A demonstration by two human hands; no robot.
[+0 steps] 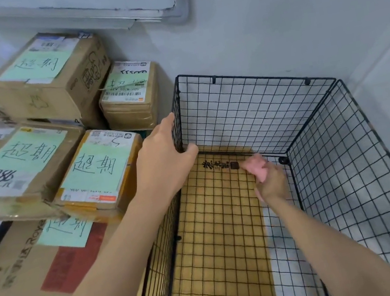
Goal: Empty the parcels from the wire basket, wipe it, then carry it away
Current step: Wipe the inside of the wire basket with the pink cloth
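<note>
White walls meet in a corner, and a whiteboard (74, 2) hangs high up, cut off by the top edge.

In that corner sits the black wire basket (345, 147). It holds no parcels; only a hand and a cloth are inside. Through its wire bottom you can see something flat and yellow-brown with dark writing on it, and pale floor next to that. The writing is too blurry to read. The near end of the basket runs out of the picture.

The left hand (165, 161) holds the top of the basket's left wall, thumb inside, fingers outside, its grip closed on the wire. Lower down and to the right of that grip, the right hand (270, 181) is deep in the basket by the far right corner. Its grip is squeezed around a pink cloth (254, 166), pressed low near the back wall. The hand and cloth look smeared, so the fingers are hard to tell apart.

Just left of the left-hand grip, outside the basket, cardboard parcels (60, 158) are stacked up. Many have green paper notes (95, 165) with big handwritten marks. Some parcels are hidden under others or cut off at the left edge.
</note>
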